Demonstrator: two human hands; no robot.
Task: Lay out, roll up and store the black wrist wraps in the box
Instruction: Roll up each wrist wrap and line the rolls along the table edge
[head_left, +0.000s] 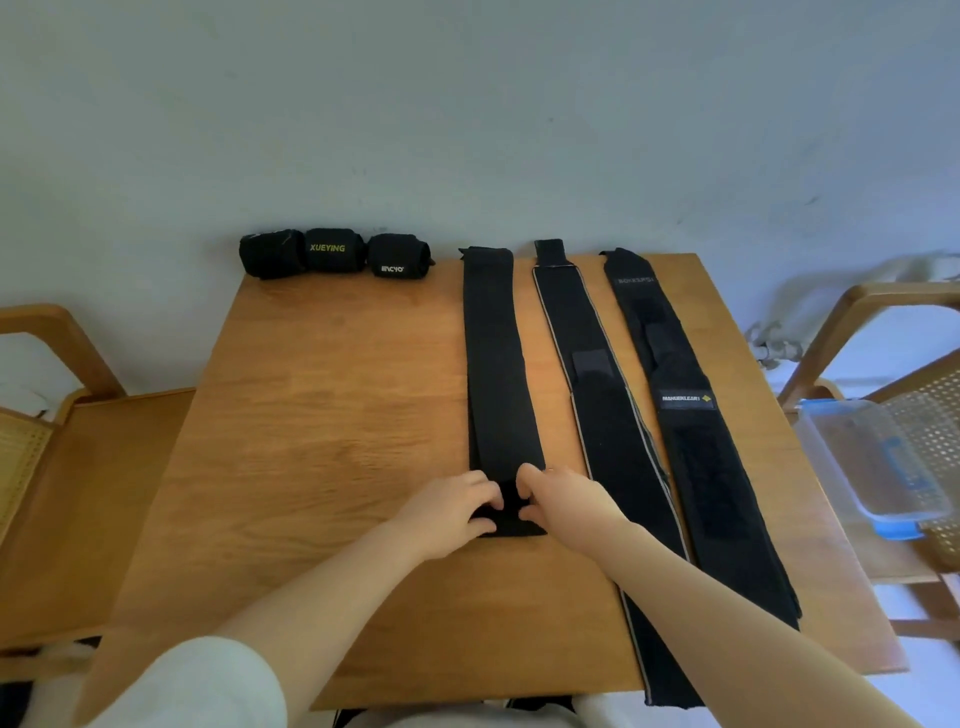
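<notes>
Filling most of the view, a square wooden table (311, 441) with an orange grain butts its far edge against a pale wall (467, 104). Its left half lies bare and open; the right half is striped by three flat black wraps running from the far edge toward the near one.

Wooden chairs flank it: one chair (62, 467) on the left, a cane-backed chair (909, 415) on the right, whose seat carries a clear plastic box (872, 457) with blue clips, just off the table's right edge.

Rightmost wrap (691, 415): longest-looking, a label patch mid-length, its near end close to the table's front edge. Middle wrap (597, 415): pale piping along both sides, a fuzzy fastening patch, its near end overhanging the front edge. Left wrap (493, 364): plain, matte, shorter, its near end folded into a thick bundle.

Left hand (457, 509) and right hand (561, 493) meet at that near end, fingers curled and pinching the folded fabric between them, forearms angled in from below.

Three rolled wraps (332, 254) sit side by side, touching, at the far left corner against the wall; lettering shows on two.
</notes>
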